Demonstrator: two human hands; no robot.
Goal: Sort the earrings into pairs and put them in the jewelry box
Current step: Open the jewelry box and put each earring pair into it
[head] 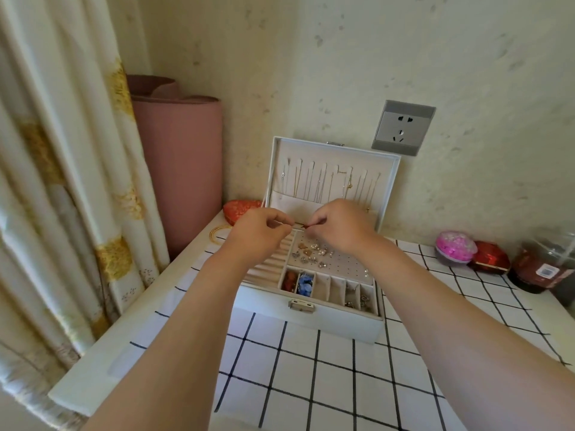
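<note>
Checked cloth covers the worktop [311,384], which stands in a corner against a stained cream wall. At far left hangs a curtain [62,181], and a pink rolled mat [180,169] stands between it and the wall, probably parked out of the way. A red embroidered pouch [239,209] and a gold bangle [219,233] lie just beside the box's left side, partly hidden by the arm.

The left grip [258,234] and the right grip [339,228] meet above the back of the jewelry box [311,321]. Both are narrowed to a fine pinch. A dark-red earring [303,226] shows between them, held at the right fingertips; the left seems to pinch its thin end, though that is too small to be sure. Holding it over the open tray likely means a dropped piece lands inside.

Below, the other earrings [311,253] sit on the perforated panel, with red and blue pieces in the front compartments. The lid [329,178] leans back, its necklaces hanging clear of the work.

Further right are a wall socket [403,127], a pink container [455,247], a red box [491,259] and a dark jar [547,265], all well apart from the sorting.
</note>
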